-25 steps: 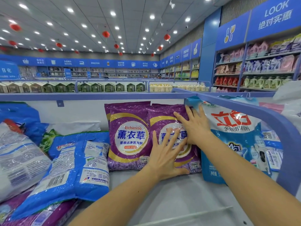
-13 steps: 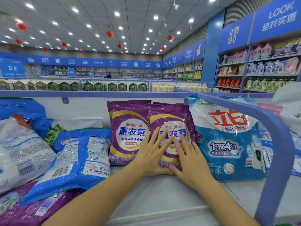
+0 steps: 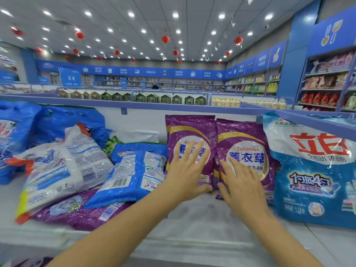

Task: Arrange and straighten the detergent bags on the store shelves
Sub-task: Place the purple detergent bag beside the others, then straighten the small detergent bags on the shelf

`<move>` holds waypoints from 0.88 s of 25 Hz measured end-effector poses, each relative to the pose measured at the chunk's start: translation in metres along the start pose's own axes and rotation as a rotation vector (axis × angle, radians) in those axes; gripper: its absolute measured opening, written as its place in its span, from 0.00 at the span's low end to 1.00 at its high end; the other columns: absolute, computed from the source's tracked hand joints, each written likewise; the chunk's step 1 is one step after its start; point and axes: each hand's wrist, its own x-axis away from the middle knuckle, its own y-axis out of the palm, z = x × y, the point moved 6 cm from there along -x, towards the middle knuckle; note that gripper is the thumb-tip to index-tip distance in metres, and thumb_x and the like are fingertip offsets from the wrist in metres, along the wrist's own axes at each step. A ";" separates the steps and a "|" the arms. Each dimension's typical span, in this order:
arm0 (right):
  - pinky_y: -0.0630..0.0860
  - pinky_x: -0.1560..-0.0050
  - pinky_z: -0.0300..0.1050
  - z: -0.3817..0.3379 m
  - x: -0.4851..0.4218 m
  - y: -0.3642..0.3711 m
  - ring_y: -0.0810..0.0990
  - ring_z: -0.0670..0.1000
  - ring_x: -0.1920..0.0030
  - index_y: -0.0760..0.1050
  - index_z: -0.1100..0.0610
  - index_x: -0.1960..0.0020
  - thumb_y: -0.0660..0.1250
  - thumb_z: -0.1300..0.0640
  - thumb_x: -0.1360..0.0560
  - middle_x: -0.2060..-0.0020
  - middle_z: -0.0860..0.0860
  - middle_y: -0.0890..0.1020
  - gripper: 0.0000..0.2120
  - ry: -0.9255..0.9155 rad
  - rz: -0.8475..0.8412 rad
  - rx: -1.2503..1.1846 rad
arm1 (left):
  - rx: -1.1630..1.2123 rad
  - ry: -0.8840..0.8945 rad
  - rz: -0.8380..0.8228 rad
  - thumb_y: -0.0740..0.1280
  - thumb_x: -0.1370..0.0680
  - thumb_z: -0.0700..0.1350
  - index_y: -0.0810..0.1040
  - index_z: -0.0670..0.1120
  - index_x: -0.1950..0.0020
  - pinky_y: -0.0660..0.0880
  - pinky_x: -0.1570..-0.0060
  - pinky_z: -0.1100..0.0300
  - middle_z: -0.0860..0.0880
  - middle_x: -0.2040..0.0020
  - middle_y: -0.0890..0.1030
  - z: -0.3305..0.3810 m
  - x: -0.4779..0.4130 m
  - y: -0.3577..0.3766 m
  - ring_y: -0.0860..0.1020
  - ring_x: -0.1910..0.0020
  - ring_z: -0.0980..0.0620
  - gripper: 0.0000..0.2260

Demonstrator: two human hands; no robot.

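Bare shelf floor (image 3: 192, 224) in front, toppled bags (image 3: 63, 170) crowding left, tall blue bag (image 3: 316, 170) right

White ceiling (image 3: 134, 4) with recessed spotlights, hanging red lanterns (image 3: 165, 39), blue wall signage (image 3: 154, 72) — stocked shelving (image 3: 325, 81) along walls

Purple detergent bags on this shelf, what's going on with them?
A person presses flat hands on two upright bags: the left hand on the left purple bag, the right hand on the right purple bag. They stand side by side beside a blue and white bag. Further left, a heap of toppled bags lies unstraightened.
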 end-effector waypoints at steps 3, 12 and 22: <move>0.74 0.56 0.49 -0.055 -0.012 0.007 0.80 0.57 0.55 0.73 0.57 0.40 0.67 0.54 0.26 0.57 0.54 0.83 0.16 0.068 -0.237 -0.392 | 0.025 -0.213 -0.075 0.56 0.25 0.66 0.49 0.50 0.24 0.48 0.28 0.44 0.48 0.23 0.50 -0.067 0.041 -0.022 0.51 0.24 0.47 0.36; 0.73 0.42 0.51 -0.139 -0.019 0.082 0.76 0.54 0.41 0.61 0.56 0.32 0.65 0.47 0.26 0.38 0.52 0.75 0.27 0.431 -0.742 -0.983 | 0.157 -0.082 -0.235 0.52 0.37 0.74 0.51 0.54 0.24 0.48 0.27 0.46 0.49 0.23 0.49 -0.113 0.111 0.005 0.49 0.24 0.48 0.45; 0.71 0.73 0.37 -0.185 -0.068 0.009 0.76 0.46 0.70 0.73 0.55 0.42 0.61 0.56 0.22 0.63 0.52 0.82 0.09 0.632 -0.532 -1.749 | 0.465 -0.222 0.582 0.69 0.36 0.52 0.74 0.47 0.41 0.72 0.71 0.60 0.48 0.58 0.82 -0.171 0.121 -0.039 0.80 0.66 0.46 0.25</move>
